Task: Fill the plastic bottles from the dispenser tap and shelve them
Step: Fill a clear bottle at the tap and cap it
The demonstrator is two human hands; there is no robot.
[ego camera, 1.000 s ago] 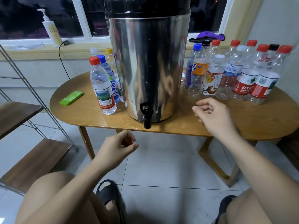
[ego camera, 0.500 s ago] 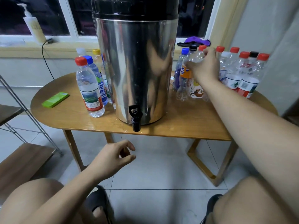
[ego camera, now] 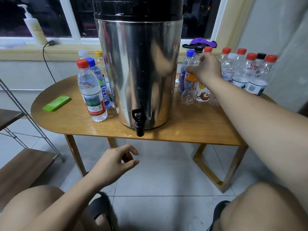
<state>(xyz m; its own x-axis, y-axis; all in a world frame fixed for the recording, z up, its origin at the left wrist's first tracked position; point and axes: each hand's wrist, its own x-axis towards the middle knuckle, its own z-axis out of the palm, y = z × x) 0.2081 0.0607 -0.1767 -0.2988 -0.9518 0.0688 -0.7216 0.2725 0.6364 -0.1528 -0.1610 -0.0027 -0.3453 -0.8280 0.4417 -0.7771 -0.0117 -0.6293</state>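
Oval wooden worktop [ego camera: 191, 127], seen from above past bare knees. At its middle, a tall steel dispenser [ego camera: 138, 72], black tap [ego camera: 139, 124] jutting past the front edge. Toward the right end, a cluster of empty-looking plastic bottles [ego camera: 250, 72] with red, white, blue and black caps. Right grip [ego camera: 206, 70] stretched into that cluster, fingers curled round the shoulder of a clear, black-capped bottle [ego camera: 194, 61] with an orange label, upright just right of the dispenser. Left grip [ego camera: 115, 164] below the front edge, under the tap, loosely curled, holding nothing. Left of the dispenser, water-filled bottles [ego camera: 91, 90] standing upright; nearer the left end, a flat green case [ego camera: 56, 103]. Beyond the left end, wooden shelves [ego camera: 21, 169] on a metal frame.
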